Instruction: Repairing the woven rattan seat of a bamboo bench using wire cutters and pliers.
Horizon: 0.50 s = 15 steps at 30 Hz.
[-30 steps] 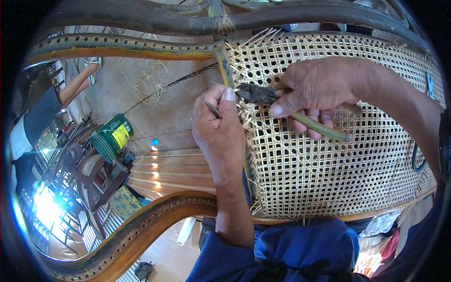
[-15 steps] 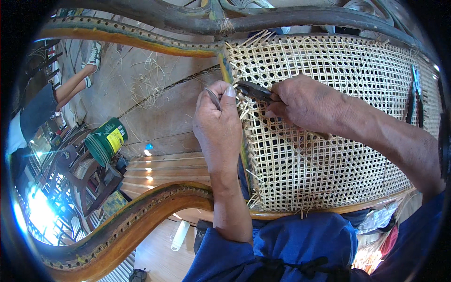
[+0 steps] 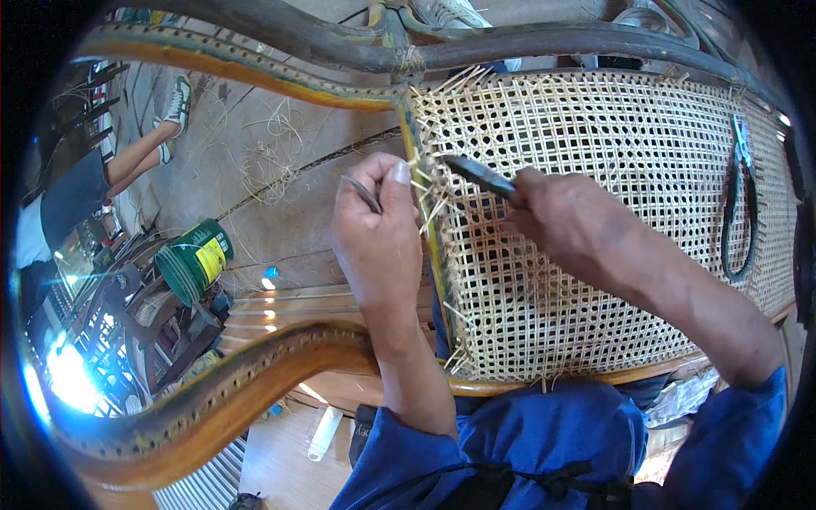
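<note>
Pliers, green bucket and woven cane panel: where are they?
pliers (image 3: 738, 204), head view, on a handle lying on the weave.
green bucket (image 3: 194, 260), head view, on its side wall.
woven cane panel (image 3: 595, 127), head view, on bare weave.

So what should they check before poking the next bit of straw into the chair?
1. Right hand grips the dark pointed tool: ok.
2. Tool tip sits at the woven cane panel's left edge: ok.
3. Left hand pinches a thin strand: ok.
4. Loose cane ends stick out at the edge, untrimmed: not ok.
5. Spare pliers rest on the panel: ok.
6. Strand threaded through a hole: cannot tell.
</note>
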{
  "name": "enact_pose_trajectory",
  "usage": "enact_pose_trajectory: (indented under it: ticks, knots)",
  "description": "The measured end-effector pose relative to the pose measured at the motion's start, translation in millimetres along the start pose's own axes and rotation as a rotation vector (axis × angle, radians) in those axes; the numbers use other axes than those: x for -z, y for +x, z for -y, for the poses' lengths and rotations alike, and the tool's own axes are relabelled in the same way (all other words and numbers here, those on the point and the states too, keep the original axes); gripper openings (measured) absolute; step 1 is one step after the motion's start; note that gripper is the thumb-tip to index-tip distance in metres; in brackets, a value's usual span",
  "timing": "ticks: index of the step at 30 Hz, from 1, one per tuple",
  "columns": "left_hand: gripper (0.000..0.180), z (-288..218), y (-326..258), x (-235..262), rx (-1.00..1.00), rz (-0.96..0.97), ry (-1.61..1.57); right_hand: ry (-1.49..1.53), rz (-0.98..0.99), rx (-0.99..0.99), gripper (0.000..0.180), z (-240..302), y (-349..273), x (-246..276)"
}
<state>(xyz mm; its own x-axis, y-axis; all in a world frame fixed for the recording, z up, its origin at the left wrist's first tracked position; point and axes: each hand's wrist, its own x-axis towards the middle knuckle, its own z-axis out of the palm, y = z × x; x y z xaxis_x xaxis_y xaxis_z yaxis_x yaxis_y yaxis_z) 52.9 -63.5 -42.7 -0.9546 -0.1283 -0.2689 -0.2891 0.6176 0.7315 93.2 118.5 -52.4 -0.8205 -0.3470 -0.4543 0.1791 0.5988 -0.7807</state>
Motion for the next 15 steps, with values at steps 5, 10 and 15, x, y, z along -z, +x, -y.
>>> enact_pose_trajectory:
  ticks: [5, 10, 15]
  knots:
    - [0.008, -7, -11, 30, -0.048, -0.087, -0.322, 0.16, -0.037, -0.183, 0.025, -1, -98, 15]
    - [0.008, -32, -75, 37, -0.033, 0.136, -0.456, 0.553, -0.04, -0.65, 0.034, -54, -293, -33]
    - [0.002, -46, -164, -2, 0.18, 0.583, -0.371, 0.501, -0.481, -1.014, 0.04, -103, -456, -176]
